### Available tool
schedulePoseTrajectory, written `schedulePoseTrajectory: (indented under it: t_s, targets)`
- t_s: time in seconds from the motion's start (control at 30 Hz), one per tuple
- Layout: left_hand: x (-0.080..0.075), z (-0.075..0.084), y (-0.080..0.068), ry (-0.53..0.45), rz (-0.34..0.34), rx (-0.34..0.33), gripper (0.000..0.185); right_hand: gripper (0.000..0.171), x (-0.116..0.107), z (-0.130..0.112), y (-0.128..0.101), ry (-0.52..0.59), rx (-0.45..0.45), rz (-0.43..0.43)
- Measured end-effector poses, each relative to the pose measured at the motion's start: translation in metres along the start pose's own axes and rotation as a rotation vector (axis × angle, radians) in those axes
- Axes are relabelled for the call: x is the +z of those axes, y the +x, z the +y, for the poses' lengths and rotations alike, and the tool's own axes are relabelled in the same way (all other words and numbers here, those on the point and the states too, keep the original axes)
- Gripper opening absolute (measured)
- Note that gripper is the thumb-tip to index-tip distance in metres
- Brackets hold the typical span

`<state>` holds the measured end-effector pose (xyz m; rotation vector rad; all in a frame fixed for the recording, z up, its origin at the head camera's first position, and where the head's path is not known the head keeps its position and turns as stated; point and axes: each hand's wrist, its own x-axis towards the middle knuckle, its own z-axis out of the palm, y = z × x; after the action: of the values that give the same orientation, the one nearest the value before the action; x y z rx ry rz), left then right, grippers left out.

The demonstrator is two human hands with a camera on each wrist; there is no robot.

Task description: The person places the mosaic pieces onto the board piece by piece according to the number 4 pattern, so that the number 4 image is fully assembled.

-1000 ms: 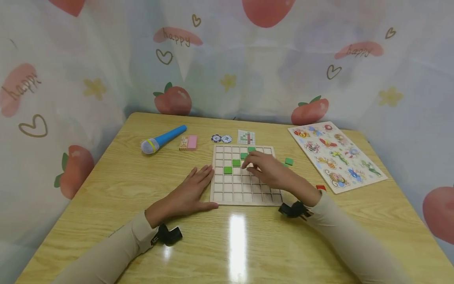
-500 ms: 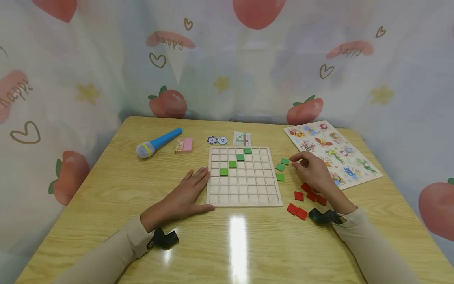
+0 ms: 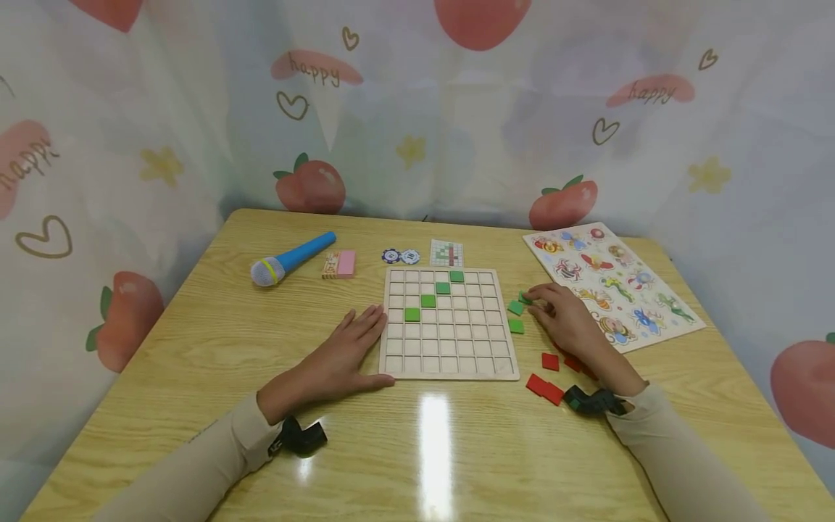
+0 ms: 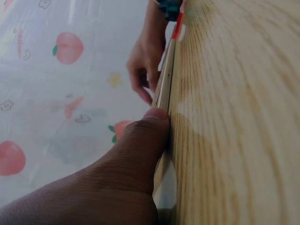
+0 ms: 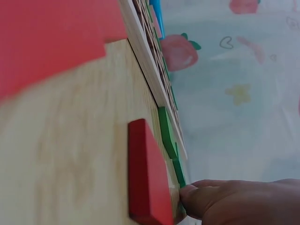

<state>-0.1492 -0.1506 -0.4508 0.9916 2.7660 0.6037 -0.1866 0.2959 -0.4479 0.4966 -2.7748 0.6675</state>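
One wooden counter carries everything shown. Largest upon it is the grid board, a pale square tray of shallow cells taken here as the landmark; three green tiles sit in its cells in a diagonal run toward its far edge. Right of the board lies an animal puzzle board. Left of the board's far corner lie a blue toy microphone and a pink eraser; just beyond its far edge lie two poker chips and a small pattern card.

The left hand lies flat against the board's left edge, fingers straight, its grip holding nothing. The right hand rests just right of the board, its curled fingertips on a loose green tile; whether the grip has closed on it cannot be told from the pictures. Two more green tiles lie between that hand and the board, and several red tiles lie right of the board's near corner.

The green tile is a thin, flat square, evidently stiff, light and smooth-faced. It would probably slide under pressure, so it is best pinched by two opposite edges.
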Motion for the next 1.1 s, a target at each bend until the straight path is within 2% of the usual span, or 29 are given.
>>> schedulePoseTrajectory:
  t_s: [0.2, 0.37, 0.47, 0.57, 0.7, 0.9, 1.1]
  targets:
    - [0.002, -0.001, -0.003, -0.003, 0.005, -0.005, 0.113, 0.011, 0.001, -0.004, 0.002, -0.005, 0.006, 0.019]
    - [0.002, -0.001, -0.004, -0.007, 0.004, -0.005, 0.114, 0.014, -0.005, -0.01, 0.004, -0.024, 0.076, -0.037]
    - [0.001, -0.002, -0.002, 0.0, 0.006, -0.001, 0.112, 0.016, -0.016, -0.021, 0.006, -0.03, 0.102, -0.062]
    - [0.001, -0.003, 0.0, 0.009, 0.006, 0.004, 0.112, 0.017, -0.026, -0.041, 0.008, -0.004, 0.091, -0.099]
    - [0.002, -0.004, 0.002, 0.004, -0.001, 0.01, 0.114, 0.015, -0.025, -0.078, 0.015, 0.031, -0.01, -0.197]
    - [0.004, -0.008, 0.001, 0.008, -0.009, 0.0, 0.113, 0.012, 0.006, -0.135, 0.042, 0.043, -0.235, -0.366]
    - [0.003, -0.008, 0.0, 0.019, -0.003, 0.007, 0.114, 0.008, 0.038, -0.166, 0.059, 0.068, -0.275, -0.445]
